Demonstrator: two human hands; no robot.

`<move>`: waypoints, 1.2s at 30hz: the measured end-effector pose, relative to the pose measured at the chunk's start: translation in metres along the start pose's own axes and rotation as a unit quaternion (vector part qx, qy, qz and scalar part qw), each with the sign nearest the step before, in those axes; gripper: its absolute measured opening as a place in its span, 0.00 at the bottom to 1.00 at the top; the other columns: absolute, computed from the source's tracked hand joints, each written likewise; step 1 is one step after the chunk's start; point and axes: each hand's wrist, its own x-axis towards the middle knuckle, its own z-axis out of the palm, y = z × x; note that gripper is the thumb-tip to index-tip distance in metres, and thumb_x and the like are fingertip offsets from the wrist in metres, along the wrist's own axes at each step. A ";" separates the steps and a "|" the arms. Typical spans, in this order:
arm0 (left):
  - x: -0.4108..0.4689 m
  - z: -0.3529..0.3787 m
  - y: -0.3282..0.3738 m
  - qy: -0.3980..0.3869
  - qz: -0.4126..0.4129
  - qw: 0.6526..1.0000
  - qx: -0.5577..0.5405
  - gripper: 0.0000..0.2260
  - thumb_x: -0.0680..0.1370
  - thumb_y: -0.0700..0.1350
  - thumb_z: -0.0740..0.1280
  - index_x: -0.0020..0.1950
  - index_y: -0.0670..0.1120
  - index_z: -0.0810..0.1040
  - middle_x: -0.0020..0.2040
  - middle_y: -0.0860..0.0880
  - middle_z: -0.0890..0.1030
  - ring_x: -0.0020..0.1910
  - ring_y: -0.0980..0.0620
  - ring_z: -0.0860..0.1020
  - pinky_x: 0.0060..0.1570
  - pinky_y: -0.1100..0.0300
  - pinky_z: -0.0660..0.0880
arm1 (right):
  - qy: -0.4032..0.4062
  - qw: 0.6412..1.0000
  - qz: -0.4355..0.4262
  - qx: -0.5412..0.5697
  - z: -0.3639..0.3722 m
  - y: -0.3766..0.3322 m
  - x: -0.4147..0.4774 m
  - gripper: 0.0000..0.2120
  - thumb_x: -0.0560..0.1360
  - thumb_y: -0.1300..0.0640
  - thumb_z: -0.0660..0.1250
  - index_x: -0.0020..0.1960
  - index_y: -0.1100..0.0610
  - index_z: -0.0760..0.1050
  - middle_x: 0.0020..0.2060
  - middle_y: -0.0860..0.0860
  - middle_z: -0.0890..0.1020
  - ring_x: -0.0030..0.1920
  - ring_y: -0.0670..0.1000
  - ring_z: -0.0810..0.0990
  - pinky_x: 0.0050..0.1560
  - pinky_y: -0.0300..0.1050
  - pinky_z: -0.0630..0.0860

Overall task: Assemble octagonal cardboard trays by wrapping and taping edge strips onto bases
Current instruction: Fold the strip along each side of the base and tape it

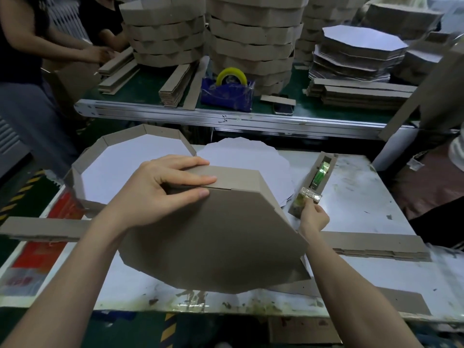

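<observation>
Tray (pixel 216 237), likely light, stiff and crease-prone, stands tilted on the surface (pixel 356 197). Left hand (pixel 160 194) fingers (pixel 190 180) clamp its strip (pixel 226 175) seam at 12 o'clock, probably the best hold; right hand (pixel 313 218) pinches tape (pixel 307 197) at 3 o'clock.

A brown octagonal tray (pixel 213 234) stood tilted, underside up, near the table's (pixel 364 197) front edge, its edge strip (pixel 226 175) meeting at a seam on top.
</observation>
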 end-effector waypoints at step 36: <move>-0.019 -0.002 0.014 0.033 0.030 0.999 -0.002 0.09 0.75 0.53 0.71 0.54 0.57 0.84 0.62 0.54 0.80 0.62 0.56 0.75 0.62 0.48 0.71 | -0.297 0.915 -0.263 -0.077 -0.007 -0.170 -0.196 0.10 0.76 0.61 0.70 0.55 0.50 0.81 0.36 0.48 0.84 0.25 0.42 0.67 0.24 0.34 0.64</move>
